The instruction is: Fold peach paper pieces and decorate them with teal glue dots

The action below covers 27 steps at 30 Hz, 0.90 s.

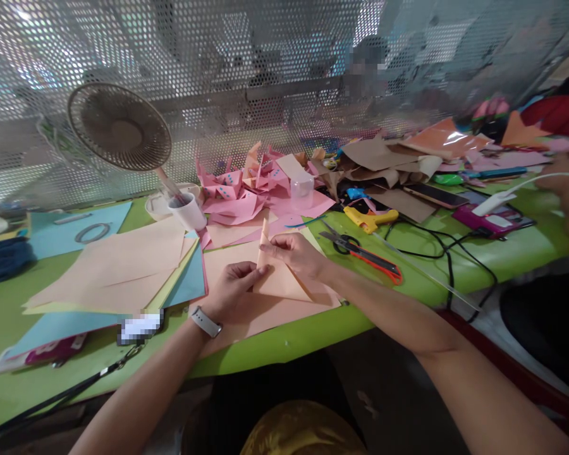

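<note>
Both hands pinch the peach paper (279,281) between them.
Left hand (230,287) and right hand (296,253) grip its folded edge — thin, bendy, easily torn — scissors (360,249) lie right.

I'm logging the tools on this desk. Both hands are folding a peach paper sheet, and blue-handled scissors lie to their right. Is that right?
Not quite: the scissors have orange-red handles, not blue, as the head view shows. Both the left hand and right hand do fold the peach paper sheet.
</note>
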Each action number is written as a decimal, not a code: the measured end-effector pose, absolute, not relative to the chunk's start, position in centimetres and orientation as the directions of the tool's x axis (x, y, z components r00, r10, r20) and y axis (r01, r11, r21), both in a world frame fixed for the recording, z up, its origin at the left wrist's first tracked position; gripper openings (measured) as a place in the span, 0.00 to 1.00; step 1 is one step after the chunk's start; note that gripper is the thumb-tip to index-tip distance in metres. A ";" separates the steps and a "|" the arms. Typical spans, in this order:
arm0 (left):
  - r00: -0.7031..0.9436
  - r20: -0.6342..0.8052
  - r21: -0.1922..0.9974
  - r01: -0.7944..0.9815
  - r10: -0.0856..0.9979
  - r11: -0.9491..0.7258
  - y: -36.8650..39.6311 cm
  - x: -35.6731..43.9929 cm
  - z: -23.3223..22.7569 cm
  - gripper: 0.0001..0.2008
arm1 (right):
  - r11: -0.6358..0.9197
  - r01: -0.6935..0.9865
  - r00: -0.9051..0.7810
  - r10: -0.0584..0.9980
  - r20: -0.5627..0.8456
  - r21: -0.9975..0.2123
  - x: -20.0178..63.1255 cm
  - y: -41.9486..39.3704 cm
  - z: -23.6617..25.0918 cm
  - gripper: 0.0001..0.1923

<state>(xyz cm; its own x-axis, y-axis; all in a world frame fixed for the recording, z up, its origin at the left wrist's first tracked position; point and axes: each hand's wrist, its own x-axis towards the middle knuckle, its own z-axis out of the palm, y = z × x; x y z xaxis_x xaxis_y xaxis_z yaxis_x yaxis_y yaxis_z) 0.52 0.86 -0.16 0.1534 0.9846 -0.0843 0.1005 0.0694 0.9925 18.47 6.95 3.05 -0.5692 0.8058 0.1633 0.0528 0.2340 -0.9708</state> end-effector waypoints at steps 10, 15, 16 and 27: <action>0.154 -0.118 0.989 0.108 0.981 0.102 0.8 0.6 -0.1 0.25 | 0.242 0.074 -0.557 0.815 0.161 -0.967 18.4 7.1 2.5 0.26; 0.171 -0.116 0.989 0.109 0.978 0.099 0.9 0.5 -0.2 0.24 | 0.254 0.072 -0.550 0.817 0.174 -0.964 18.4 7.0 2.6 0.26; 0.173 -0.113 0.989 0.113 0.978 0.094 0.9 0.5 -0.2 0.24 | 0.257 0.074 -0.550 0.817 0.176 -0.964 18.4 7.0 2.6 0.26; 0.169 -0.109 0.988 0.125 0.980 0.088 0.8 0.5 -0.1 0.25 | 0.266 0.071 -0.546 0.817 0.185 -0.961 18.3 7.1 2.4 0.28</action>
